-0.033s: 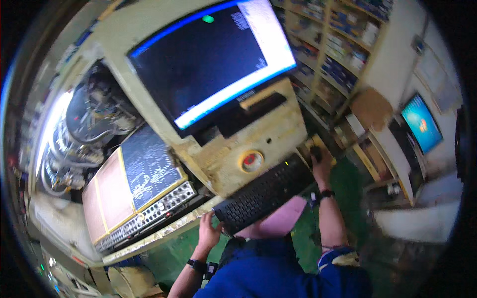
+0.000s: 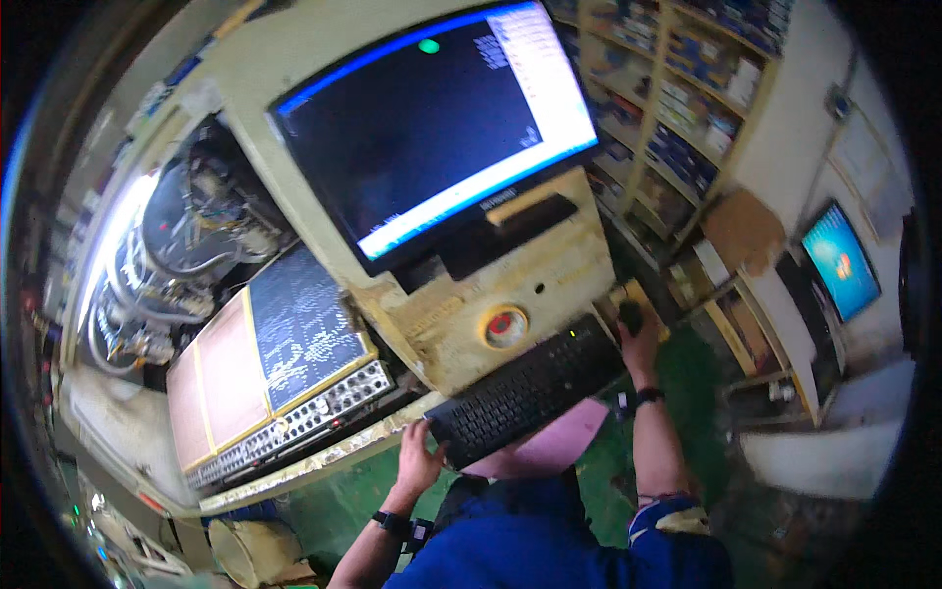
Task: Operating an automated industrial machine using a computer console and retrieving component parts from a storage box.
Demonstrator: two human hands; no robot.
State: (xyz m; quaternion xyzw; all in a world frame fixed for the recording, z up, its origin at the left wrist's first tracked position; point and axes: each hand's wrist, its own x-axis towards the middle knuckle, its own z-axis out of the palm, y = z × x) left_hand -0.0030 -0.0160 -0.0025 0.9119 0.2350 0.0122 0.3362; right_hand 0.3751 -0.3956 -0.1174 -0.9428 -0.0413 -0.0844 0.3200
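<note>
A long black keyboard (image 2: 530, 398) lies slanted on the ledge below a large monitor (image 2: 442, 128). At its left end is my left hand (image 2: 420, 461), its thumb and fingers apart beside the keyboard's corner. Beyond the right end, my right hand (image 2: 640, 344) is curled over a dark computer mouse (image 2: 629, 315), which rests on a small yellowish board (image 2: 655, 312). My fingers partly cover the mouse. The monitor shows a dark window with a green spot near the top and a pale panel along its right side.
Left of the monitor stands an open machine bay with hoses (image 2: 182, 265) and a perforated panel (image 2: 294, 324). A red round button (image 2: 502, 326) sits above the keyboard. Pink sheet (image 2: 545, 442) shows below it. Shelves of boxes (image 2: 677, 108) and a second monitor (image 2: 840, 260) are at the right.
The whole view has shifted slightly, so the scene sits a little further right. My left hand stays by the keyboard's left end and my right hand stays on the mouse.
</note>
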